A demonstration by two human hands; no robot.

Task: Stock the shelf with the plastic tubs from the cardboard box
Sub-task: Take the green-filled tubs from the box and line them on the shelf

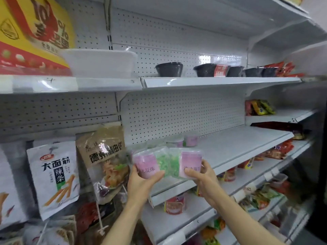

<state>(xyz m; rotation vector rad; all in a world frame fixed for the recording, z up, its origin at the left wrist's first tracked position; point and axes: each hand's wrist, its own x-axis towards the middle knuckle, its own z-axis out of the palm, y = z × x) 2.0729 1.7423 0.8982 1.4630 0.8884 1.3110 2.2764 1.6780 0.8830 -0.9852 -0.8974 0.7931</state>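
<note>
the person is holding a row of plastic tubs up in front of the middle shelf, pinched in from both ends. left hand has its fingers wrapped round the pink tub at the left end, right hand is curled round the pink one at the right end, and the green ones in between look squeezed in place by the two. it's blurry, so hard to say exactly how many tubs are in the row, maybe four.

the row's long axis runs left to right, about parallel with the shelf's front edge, and it hangs just in front of that edge near the left end. the open shelf surface lies straight ahead of the fingers, away from the person. a few tubs already placed sit further back by the pegboard. the cardboard box isn't in view. next move is probably a straight push forward and down, both hands equally near.
</note>
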